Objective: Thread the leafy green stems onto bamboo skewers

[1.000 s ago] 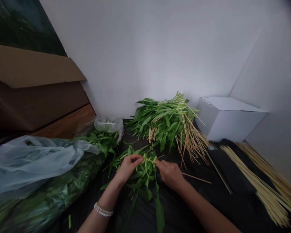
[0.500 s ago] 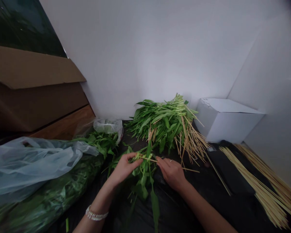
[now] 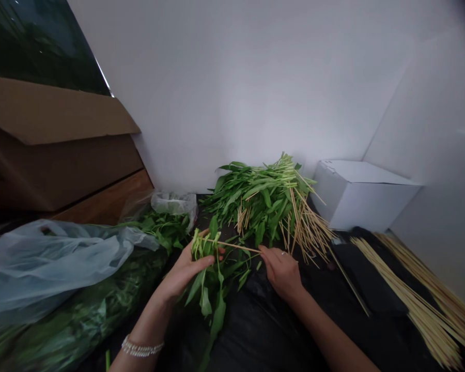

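Note:
My left hand (image 3: 189, 266) is closed around a small bunch of leafy green stems (image 3: 207, 248), whose long leaves hang down over the black sheet. A thin wooden skewer (image 3: 238, 246) runs through the stems and out to the right. My right hand (image 3: 281, 271) pinches the skewer's right end, some distance from the greens. Behind both hands lies a heap of skewered greens (image 3: 256, 183), with many bare skewer ends (image 3: 308, 222) sticking out toward the right front.
Bagged greens (image 3: 108, 284) under a clear plastic bag (image 3: 62, 263) lie at the left, below an open cardboard box (image 3: 62, 160). A white box (image 3: 372, 194) stands at right. Bundles of bare skewers (image 3: 406, 294) lie beside a black flat object (image 3: 372, 279) on the black sheet (image 3: 271, 336).
My left hand has moved left with the greens and now wraps round the stems. My right hand has shifted slightly right to the skewer's end, and more bare skewer shows between the hands.

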Available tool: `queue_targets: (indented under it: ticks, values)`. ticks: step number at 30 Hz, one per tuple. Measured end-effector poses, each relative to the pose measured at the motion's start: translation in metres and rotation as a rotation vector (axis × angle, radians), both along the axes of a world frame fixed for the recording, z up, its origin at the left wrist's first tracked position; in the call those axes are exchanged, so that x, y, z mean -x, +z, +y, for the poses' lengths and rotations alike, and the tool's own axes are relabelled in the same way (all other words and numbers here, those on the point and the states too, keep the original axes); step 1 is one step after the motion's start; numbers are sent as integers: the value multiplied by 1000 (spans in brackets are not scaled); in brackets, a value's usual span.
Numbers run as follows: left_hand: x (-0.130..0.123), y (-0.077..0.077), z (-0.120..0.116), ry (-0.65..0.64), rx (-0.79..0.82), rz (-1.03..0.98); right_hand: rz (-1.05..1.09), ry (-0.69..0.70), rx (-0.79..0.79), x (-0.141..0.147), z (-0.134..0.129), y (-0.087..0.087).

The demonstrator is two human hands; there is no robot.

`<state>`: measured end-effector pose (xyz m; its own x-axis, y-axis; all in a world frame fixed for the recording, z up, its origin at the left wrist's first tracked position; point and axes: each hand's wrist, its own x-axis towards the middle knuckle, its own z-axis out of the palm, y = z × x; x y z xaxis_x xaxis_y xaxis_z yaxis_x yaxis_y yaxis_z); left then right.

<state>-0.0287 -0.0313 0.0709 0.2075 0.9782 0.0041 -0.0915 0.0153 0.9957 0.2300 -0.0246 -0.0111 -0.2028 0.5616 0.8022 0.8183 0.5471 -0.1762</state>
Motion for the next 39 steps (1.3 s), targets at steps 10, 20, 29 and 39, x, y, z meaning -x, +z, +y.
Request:
queue_targets:
  ticks: [10,20,29,39]
  values:
    - [8,-8,-4,-101,-4,206,307,20,67,-7,7,-2]
    - [-38,-31,-20,-732,79,372,431,21,90,-5,7,-1]
    - [-123,-42,14,-80,-124,120,478,3,113,3,0,-4]
    - [-138,-29,19,46,-205,-36,417,64,47,12,-6,-1]
